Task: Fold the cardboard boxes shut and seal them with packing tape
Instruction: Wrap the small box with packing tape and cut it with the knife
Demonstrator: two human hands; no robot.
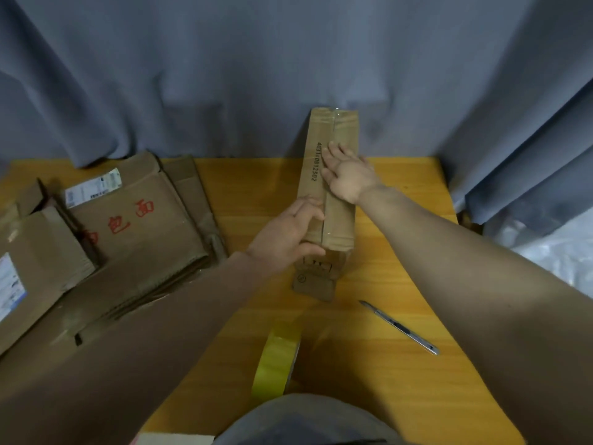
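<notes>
A long narrow cardboard box [333,130] lies on the wooden table [401,252], running away from me, with clear tape along its top seam. My left hand [287,234] grips its near left edge, thumb under, fingers on top. My right hand [348,173] lies flat on the top seam further back, fingers spread. One small flap at the near end hangs open. A roll of yellowish packing tape [277,359] stands on edge near me, untouched. A utility knife [401,329] lies to its right.
Several flattened cardboard boxes [134,226] with red characters and shipping labels are piled on the table's left side. A grey curtain [224,75] hangs behind the table. White plastic sheeting [558,248] lies off the right edge.
</notes>
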